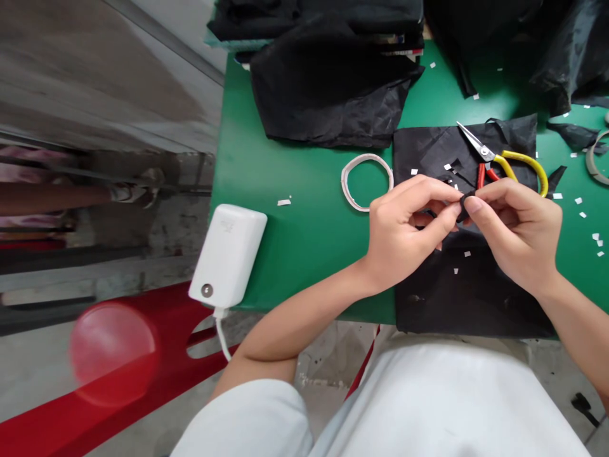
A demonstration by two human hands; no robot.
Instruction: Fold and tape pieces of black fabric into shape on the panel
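Observation:
Thumb and fingertips of my left hand [413,222] pinch a small piece of black fabric [463,207]. My right hand [521,228] pinches the same piece from the other side, so the fingertips of both hands nearly meet. Most of the piece is hidden by the fingers. Below the hands lies a flat sheet of black fabric [442,298] with a few white paper bits on it. Just beyond my right hand, scissors [484,151] with yellow and red handles rest on the sheet. A roll of white tape [349,195] lies beside my left hand.
Folded black fabric [333,95] is piled at the back of the green table [304,254]. A white power bank [228,254] with a cable sits at the left edge. Another tape roll [592,162] and scattered white scraps [595,237] are at right. A red chair [143,362] stands lower left.

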